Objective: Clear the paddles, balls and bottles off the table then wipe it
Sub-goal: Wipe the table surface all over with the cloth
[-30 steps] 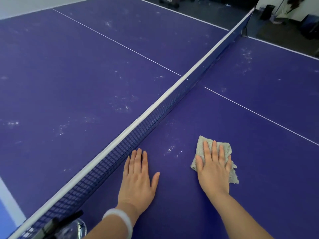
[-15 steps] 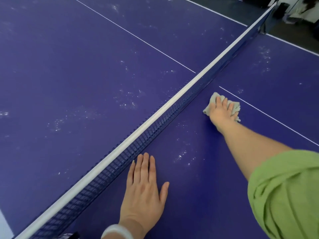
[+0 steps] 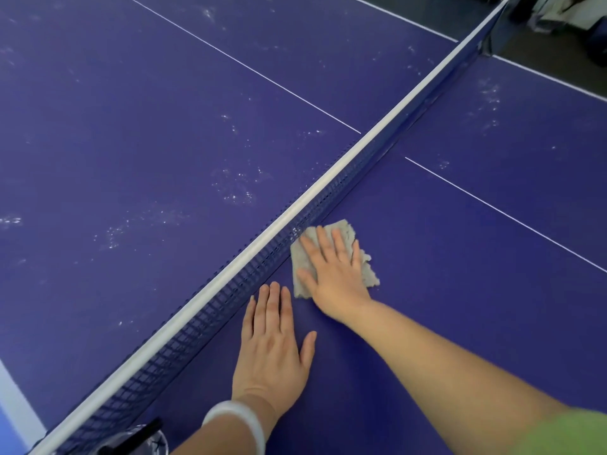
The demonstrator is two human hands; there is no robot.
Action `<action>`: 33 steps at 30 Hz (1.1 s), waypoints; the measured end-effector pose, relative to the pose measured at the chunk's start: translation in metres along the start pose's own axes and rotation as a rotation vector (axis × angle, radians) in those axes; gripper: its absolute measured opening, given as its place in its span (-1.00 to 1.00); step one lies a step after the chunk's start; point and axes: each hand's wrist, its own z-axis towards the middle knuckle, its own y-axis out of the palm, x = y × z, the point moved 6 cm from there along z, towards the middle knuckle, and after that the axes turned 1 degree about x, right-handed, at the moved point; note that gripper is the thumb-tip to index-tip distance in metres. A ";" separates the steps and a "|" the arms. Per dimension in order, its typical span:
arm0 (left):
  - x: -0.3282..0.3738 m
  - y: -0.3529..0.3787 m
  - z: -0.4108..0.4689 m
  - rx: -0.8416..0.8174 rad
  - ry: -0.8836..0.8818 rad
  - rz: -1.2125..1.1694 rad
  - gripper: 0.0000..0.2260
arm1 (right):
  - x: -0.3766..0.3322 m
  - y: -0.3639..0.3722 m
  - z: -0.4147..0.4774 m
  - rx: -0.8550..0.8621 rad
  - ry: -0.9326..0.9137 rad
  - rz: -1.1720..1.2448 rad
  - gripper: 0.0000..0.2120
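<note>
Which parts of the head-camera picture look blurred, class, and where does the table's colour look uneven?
Head view: the green sleeve is smeared at the lower right; the right hand on the cloth is slightly soft, the left hand sharper; the table looks paler beyond the net.

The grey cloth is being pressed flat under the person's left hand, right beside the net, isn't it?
Not the left. The head view shows the cloth under the right hand, fingers straight on top of it, right beside the net. The left hand lies bare on the table, nearer the person.
</note>
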 end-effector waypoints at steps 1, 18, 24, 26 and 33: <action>0.000 0.000 0.001 0.006 0.000 -0.004 -0.33 | 0.004 0.003 -0.012 -0.016 -0.033 -0.036 -0.41; -0.002 0.007 0.001 0.020 -0.005 -0.012 -0.30 | 0.052 0.002 -0.092 0.052 0.328 -0.089 -0.40; -0.001 0.009 0.001 0.011 0.005 -0.010 -0.29 | 0.097 0.009 -0.144 0.073 0.713 -0.012 -0.37; -0.002 0.008 0.001 0.011 0.002 -0.019 -0.29 | 0.086 0.014 -0.135 0.072 0.697 0.001 -0.36; 0.005 -0.007 -0.014 0.009 -0.038 -0.264 -0.39 | 0.083 0.009 -0.125 0.024 0.559 -0.010 -0.37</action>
